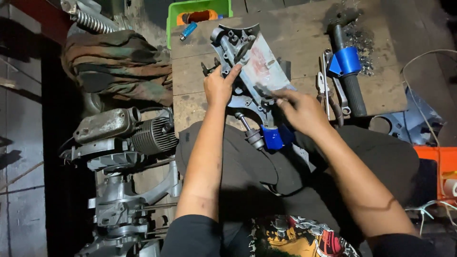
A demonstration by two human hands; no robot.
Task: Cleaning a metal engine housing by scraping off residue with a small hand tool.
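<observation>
Item: grey metal housing plate (252, 66), propped between lap and wooden table (295, 28). Left hand (218, 85) gripped its left edge; right hand (300, 108) pinched something small at its near right edge. Work appeared midway; pliers (324, 88) lay unused.

A green plastic crate (199, 8) sits at the far edge of the wooden desk (295, 71). Something orange lies inside it. No labels, signs or screens can be seen anywhere near the desk.
</observation>
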